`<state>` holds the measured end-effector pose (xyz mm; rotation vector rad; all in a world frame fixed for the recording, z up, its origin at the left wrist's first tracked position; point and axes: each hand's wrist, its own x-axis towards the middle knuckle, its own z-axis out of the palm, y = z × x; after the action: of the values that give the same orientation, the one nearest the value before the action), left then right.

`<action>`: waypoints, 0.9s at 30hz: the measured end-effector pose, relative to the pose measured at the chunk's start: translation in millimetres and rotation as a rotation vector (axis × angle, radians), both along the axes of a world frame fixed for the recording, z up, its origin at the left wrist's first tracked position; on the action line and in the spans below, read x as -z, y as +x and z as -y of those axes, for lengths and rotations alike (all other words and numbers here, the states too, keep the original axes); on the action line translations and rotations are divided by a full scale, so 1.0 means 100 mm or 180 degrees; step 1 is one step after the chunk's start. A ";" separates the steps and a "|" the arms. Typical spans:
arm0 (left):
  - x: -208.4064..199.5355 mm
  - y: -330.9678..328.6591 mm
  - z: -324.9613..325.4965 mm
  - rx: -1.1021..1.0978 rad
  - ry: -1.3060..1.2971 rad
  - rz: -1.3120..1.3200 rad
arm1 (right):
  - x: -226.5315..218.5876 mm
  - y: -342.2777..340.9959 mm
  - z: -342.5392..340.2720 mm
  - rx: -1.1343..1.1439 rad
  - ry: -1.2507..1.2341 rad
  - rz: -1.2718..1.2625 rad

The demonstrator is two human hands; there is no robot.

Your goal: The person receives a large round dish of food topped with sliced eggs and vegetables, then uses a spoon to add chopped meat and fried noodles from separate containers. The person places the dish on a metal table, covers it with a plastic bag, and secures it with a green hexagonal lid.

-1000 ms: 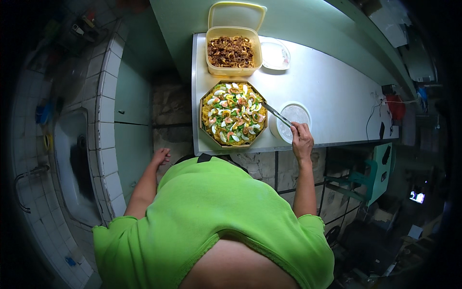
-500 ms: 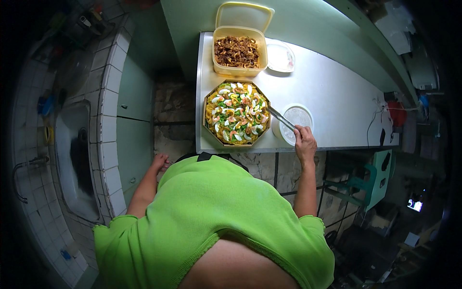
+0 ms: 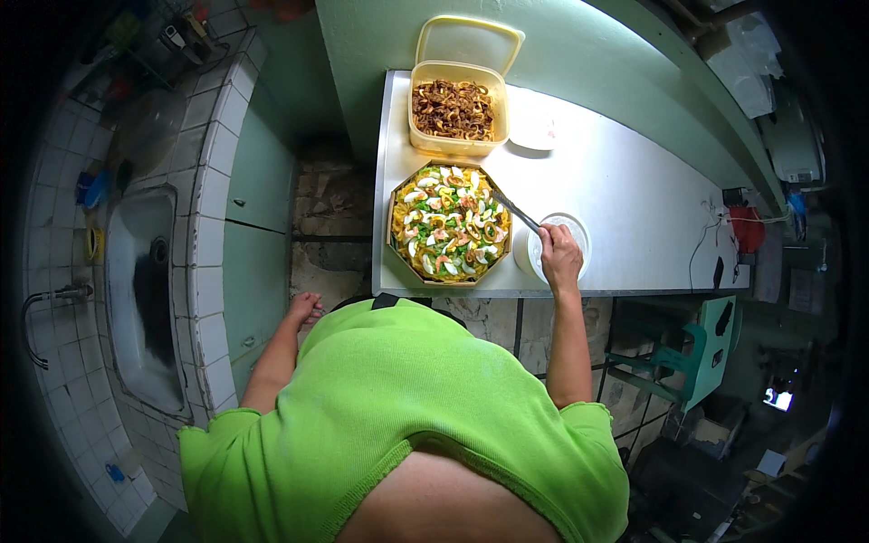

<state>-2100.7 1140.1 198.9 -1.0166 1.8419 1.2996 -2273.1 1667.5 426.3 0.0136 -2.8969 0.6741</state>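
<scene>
- Right hand (image 3: 561, 255) pinches thin, shiny metal tongs (image 3: 520, 215); their tips reach the right side of the eight-sided tray (image 3: 391, 219).
- Left hand (image 3: 306, 308) is curled in, near the soft green shirt (image 3: 407, 380).
- The tray sits on the smooth table (image 3: 634, 190), full of bumpy food (image 3: 450, 224).

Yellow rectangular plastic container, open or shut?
Open. The yellow rectangular plastic container shows brown curled food inside; its translucent yellow-rimmed lid stands raised behind it.

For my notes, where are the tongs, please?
In the head view, the tongs are in the right hand, tips at the right edge of the octagonal tray.
</scene>
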 end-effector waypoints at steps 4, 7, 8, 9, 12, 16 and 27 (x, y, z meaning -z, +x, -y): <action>0.04 0.04 0.04 0.0200 -0.0113 -0.0066 | 0.01 -0.10 0.10 -0.0110 -0.0017 0.0034; 0.11 0.05 0.07 0.0172 -0.0062 -0.0077 | -0.05 -0.05 0.07 0.0079 -0.0015 0.0091; 0.14 0.04 0.07 0.0190 -0.0057 -0.0077 | -0.09 0.01 0.02 0.0170 -0.0069 0.0088; 0.16 0.03 0.08 0.0142 -0.0026 -0.0073 | -0.12 0.07 -0.04 0.0219 -0.0058 0.0139; 0.22 0.00 0.09 0.0056 0.0020 -0.0059 | -0.18 0.24 -0.13 0.0331 0.0127 0.0376; 0.24 -0.05 0.07 0.0058 0.0052 -0.0036 | -0.17 0.32 -0.12 0.0136 0.0167 0.0266; 0.15 -0.17 0.02 0.0038 0.0116 -0.0007 | -0.24 0.23 0.01 0.0093 0.0303 0.0233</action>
<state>-2118.1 1137.7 183.7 -0.9840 1.8167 1.3231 -2250.3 1666.6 450.0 -0.0425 -2.9906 0.5421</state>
